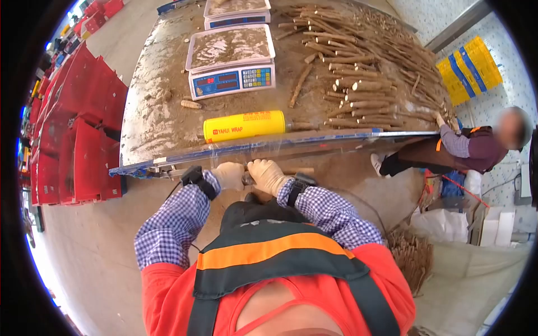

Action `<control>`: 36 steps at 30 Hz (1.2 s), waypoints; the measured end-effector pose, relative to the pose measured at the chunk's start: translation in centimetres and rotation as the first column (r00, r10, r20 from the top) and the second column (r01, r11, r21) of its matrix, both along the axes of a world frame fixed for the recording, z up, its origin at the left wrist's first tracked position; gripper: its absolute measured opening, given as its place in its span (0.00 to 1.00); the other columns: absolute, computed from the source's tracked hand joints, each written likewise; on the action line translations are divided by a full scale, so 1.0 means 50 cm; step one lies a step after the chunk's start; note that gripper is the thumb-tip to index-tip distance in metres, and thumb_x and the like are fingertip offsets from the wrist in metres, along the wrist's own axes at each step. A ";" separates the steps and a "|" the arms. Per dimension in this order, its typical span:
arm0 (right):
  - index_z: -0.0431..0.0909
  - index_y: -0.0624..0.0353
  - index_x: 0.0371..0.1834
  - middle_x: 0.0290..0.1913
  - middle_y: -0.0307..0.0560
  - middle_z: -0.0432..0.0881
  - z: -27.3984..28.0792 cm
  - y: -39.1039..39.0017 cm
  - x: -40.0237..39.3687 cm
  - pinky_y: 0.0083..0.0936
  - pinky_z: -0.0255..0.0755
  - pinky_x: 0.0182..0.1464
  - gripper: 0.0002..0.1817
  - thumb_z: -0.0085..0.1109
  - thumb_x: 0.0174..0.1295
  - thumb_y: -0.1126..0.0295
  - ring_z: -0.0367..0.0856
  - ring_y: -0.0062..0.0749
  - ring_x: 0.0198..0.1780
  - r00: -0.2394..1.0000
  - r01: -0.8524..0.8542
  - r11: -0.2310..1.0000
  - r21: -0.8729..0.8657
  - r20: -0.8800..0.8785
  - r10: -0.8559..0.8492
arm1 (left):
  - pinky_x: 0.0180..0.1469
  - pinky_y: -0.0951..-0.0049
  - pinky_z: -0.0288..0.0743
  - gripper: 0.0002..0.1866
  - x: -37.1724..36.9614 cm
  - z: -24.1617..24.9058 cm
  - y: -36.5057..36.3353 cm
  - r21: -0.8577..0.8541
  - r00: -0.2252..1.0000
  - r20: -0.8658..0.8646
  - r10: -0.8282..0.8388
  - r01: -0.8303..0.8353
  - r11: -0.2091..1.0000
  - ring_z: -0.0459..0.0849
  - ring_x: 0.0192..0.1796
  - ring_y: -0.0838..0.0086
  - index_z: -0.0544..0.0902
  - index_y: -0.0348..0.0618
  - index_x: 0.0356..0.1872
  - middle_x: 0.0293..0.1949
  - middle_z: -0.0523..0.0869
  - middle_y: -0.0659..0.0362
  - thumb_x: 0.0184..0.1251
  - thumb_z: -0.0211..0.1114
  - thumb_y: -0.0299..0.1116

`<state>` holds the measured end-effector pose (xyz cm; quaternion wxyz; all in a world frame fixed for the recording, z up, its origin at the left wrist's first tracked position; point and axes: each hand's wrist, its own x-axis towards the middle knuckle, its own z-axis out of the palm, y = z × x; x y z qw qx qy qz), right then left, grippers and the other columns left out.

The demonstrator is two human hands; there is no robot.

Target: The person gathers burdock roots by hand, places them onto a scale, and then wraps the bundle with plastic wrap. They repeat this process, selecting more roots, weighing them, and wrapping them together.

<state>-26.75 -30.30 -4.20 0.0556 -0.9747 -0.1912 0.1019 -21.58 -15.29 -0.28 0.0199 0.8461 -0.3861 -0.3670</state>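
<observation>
My left hand (228, 176) and my right hand (268, 176), both in pale gloves, are close together just below the table's front edge. A brown root-like stick (300, 170) runs out to the right from behind my right hand, whose fingers are curled round it. The fingers of my left hand are closed too, but what they grip is hidden. On the table just beyond lies a yellow roll of wrap (245, 126); clear film seems to hang from it over the edge towards my hands.
A scale (231, 59) with a soil-covered tray stands behind the roll, with another scale (236, 17) beyond. Many brown roots (364, 84) are piled at right. A co-worker (471, 145) reaches to the table's right end. Red crates (84, 134) are stacked at left.
</observation>
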 end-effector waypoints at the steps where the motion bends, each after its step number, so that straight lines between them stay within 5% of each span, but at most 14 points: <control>1: 0.78 0.60 0.41 0.42 0.53 0.84 0.016 -0.023 0.029 0.38 0.79 0.44 0.26 0.71 0.46 0.52 0.85 0.46 0.44 1.000 -0.014 1.000 -0.012 0.018 0.014 | 0.46 0.62 0.79 0.18 -0.025 0.008 -0.004 -0.020 0.974 0.221 0.056 -0.053 0.998 0.85 0.45 0.56 0.81 0.40 0.40 0.38 0.87 0.50 0.49 0.72 0.37; 5: 0.79 0.58 0.41 0.38 0.49 0.83 0.079 -0.044 0.049 0.42 0.77 0.43 0.20 0.68 0.50 0.57 0.84 0.48 0.40 0.892 -0.202 0.975 0.086 -0.394 0.220 | 0.50 0.62 0.79 0.28 -0.053 -0.039 -0.013 -0.288 0.907 0.361 0.216 -0.112 0.951 0.85 0.49 0.58 0.78 0.39 0.49 0.43 0.86 0.45 0.46 0.74 0.42; 7: 0.80 0.60 0.41 0.38 0.54 0.85 -0.001 -0.002 -0.013 0.41 0.77 0.45 0.22 0.66 0.49 0.54 0.85 0.48 0.40 0.925 -0.101 0.931 -0.351 0.312 0.218 | 0.49 0.61 0.79 0.27 -0.049 -0.061 -0.007 -0.490 0.939 0.110 0.325 -0.233 0.840 0.86 0.47 0.56 0.79 0.38 0.46 0.42 0.86 0.44 0.46 0.74 0.43; 9: 0.81 0.59 0.41 0.36 0.56 0.85 -0.013 0.004 -0.006 0.41 0.77 0.45 0.24 0.63 0.49 0.51 0.85 0.48 0.41 0.899 -0.068 0.962 -0.263 0.403 0.174 | 0.50 0.60 0.79 0.25 0.000 0.036 -0.001 -0.053 0.971 -0.143 0.193 -0.202 0.978 0.86 0.46 0.55 0.79 0.38 0.45 0.42 0.85 0.43 0.47 0.73 0.41; 13: 0.81 0.65 0.39 0.40 0.62 0.85 0.105 -0.052 0.058 0.40 0.77 0.49 0.33 0.66 0.44 0.43 0.85 0.51 0.44 0.919 -0.091 0.969 0.230 -0.355 0.171 | 0.45 0.62 0.79 0.20 -0.057 0.012 -0.011 -0.208 0.814 0.575 0.082 0.048 0.977 0.87 0.45 0.60 0.79 0.36 0.42 0.40 0.87 0.48 0.54 0.69 0.40; 15: 0.80 0.64 0.42 0.38 0.56 0.85 0.146 -0.036 0.037 0.39 0.76 0.47 0.32 0.67 0.46 0.45 0.84 0.47 0.43 0.904 -0.169 0.986 0.000 -0.399 0.155 | 0.47 0.63 0.78 0.22 -0.017 -0.028 0.003 -0.223 0.885 0.453 0.103 0.001 0.975 0.86 0.46 0.60 0.80 0.37 0.44 0.41 0.87 0.50 0.54 0.71 0.42; 18: 0.77 0.58 0.47 0.36 0.40 0.77 0.051 0.027 -0.014 0.28 0.68 0.45 0.18 0.58 0.58 0.59 0.78 0.32 0.40 0.845 -0.074 0.934 -0.349 0.476 0.244 | 0.49 0.65 0.78 0.29 0.048 -0.075 0.032 -0.319 0.964 -0.261 0.058 -0.142 0.937 0.85 0.44 0.57 0.81 0.39 0.49 0.43 0.88 0.53 0.50 0.76 0.49; 21: 0.78 0.57 0.45 0.40 0.43 0.77 0.019 0.035 -0.001 0.29 0.69 0.43 0.14 0.54 0.60 0.62 0.78 0.32 0.43 0.946 -0.114 0.970 -0.213 0.276 0.172 | 0.49 0.65 0.78 0.29 0.061 0.047 0.029 -0.013 0.959 -0.274 0.070 -0.076 0.997 0.85 0.43 0.57 0.81 0.38 0.47 0.40 0.88 0.49 0.51 0.75 0.50; 23: 0.78 0.58 0.45 0.40 0.42 0.77 0.024 0.035 0.007 0.30 0.70 0.41 0.14 0.55 0.59 0.63 0.78 0.32 0.44 0.970 -0.045 0.983 -0.177 0.227 0.085 | 0.49 0.64 0.78 0.24 0.078 0.093 0.018 0.011 0.976 -0.218 0.007 -0.005 1.000 0.84 0.46 0.57 0.83 0.41 0.47 0.47 0.86 0.48 0.53 0.73 0.46; 25: 0.78 0.57 0.46 0.37 0.41 0.77 0.022 0.017 -0.002 0.30 0.72 0.39 0.13 0.54 0.60 0.64 0.79 0.34 0.40 0.919 -0.063 0.978 -0.201 0.370 0.135 | 0.53 0.63 0.76 0.21 0.098 0.079 0.022 -0.452 0.919 0.394 -0.028 0.220 0.864 0.82 0.54 0.58 0.84 0.47 0.48 0.56 0.81 0.48 0.53 0.71 0.43; 29: 0.79 0.58 0.46 0.42 0.53 0.84 0.020 0.009 0.067 0.32 0.77 0.48 0.21 0.69 0.47 0.66 0.84 0.39 0.45 0.949 -0.030 0.999 -0.033 -0.316 0.018 | 0.71 0.61 0.60 0.19 0.117 -0.052 0.016 -0.315 0.797 0.578 -0.176 0.417 0.853 0.66 0.72 0.65 0.83 0.58 0.52 0.70 0.69 0.57 0.61 0.63 0.46; 31: 0.77 0.63 0.47 0.44 0.58 0.85 -0.014 -0.022 0.080 0.33 0.78 0.49 0.27 0.72 0.42 0.62 0.85 0.43 0.47 0.921 -0.074 0.990 0.123 -0.373 0.115 | 0.74 0.59 0.54 0.18 0.109 -0.056 0.000 -0.248 0.794 0.577 -0.190 0.392 0.886 0.58 0.76 0.66 0.84 0.60 0.54 0.74 0.62 0.62 0.64 0.60 0.46; 33: 0.76 0.65 0.48 0.44 0.60 0.84 -0.078 -0.032 0.040 0.38 0.78 0.47 0.31 0.73 0.41 0.59 0.85 0.51 0.45 0.635 0.289 0.785 0.548 -0.724 0.272 | 0.74 0.56 0.52 0.20 0.110 -0.065 0.010 -0.248 0.790 0.584 -0.186 0.392 0.886 0.56 0.76 0.63 0.84 0.63 0.55 0.74 0.62 0.58 0.61 0.61 0.45; 36: 0.74 0.64 0.50 0.44 0.62 0.84 -0.113 -0.078 -0.083 0.43 0.76 0.47 0.35 0.72 0.40 0.53 0.84 0.55 0.45 0.713 0.200 0.920 0.337 -0.694 0.100 | 0.74 0.53 0.51 0.20 0.104 -0.045 0.001 -0.156 0.783 0.595 -0.180 0.332 0.930 0.55 0.77 0.61 0.83 0.60 0.56 0.75 0.60 0.55 0.61 0.61 0.45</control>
